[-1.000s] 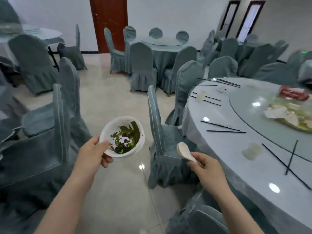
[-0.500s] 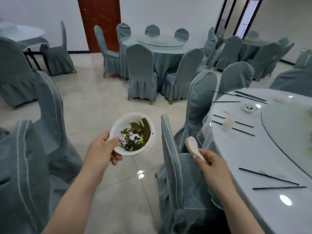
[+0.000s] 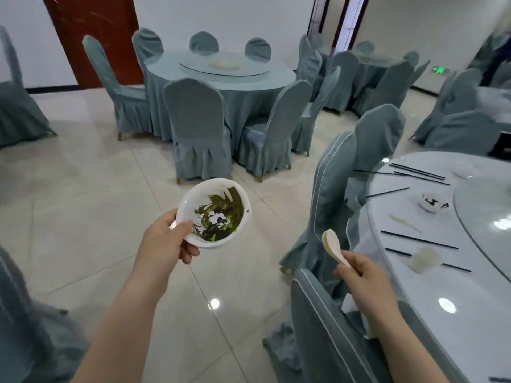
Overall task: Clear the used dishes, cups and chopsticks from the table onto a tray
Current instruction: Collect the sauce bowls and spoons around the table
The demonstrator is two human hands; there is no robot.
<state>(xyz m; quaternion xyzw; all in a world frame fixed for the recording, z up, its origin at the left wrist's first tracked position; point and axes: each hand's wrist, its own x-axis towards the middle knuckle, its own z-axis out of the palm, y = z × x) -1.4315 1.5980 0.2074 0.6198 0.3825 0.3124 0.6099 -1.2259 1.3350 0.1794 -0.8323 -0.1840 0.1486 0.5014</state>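
My left hand [image 3: 163, 244] grips the rim of a white bowl [image 3: 214, 212] with dark green leftovers, held out over the floor. My right hand [image 3: 365, 283] pinches the handle of a white ceramic spoon [image 3: 333, 246], its scoop pointing up. At the right, the round dining table [image 3: 442, 288] carries several black chopsticks [image 3: 419, 239], a small dirty bowl [image 3: 432, 203], a flat white spoon [image 3: 405, 223] and a small white dish [image 3: 424, 260]. No tray is in view.
Two covered chairs [image 3: 329, 189] stand between me and the dining table, one close under my right forearm. Another round table [image 3: 221, 76] ringed with chairs is across the tiled floor [image 3: 83, 217]. A brown door [image 3: 94, 31] is at the back left.
My view has swung left and away from the dining table, which now sits further right. Both hands keep their hold on the bowl and the spoon.
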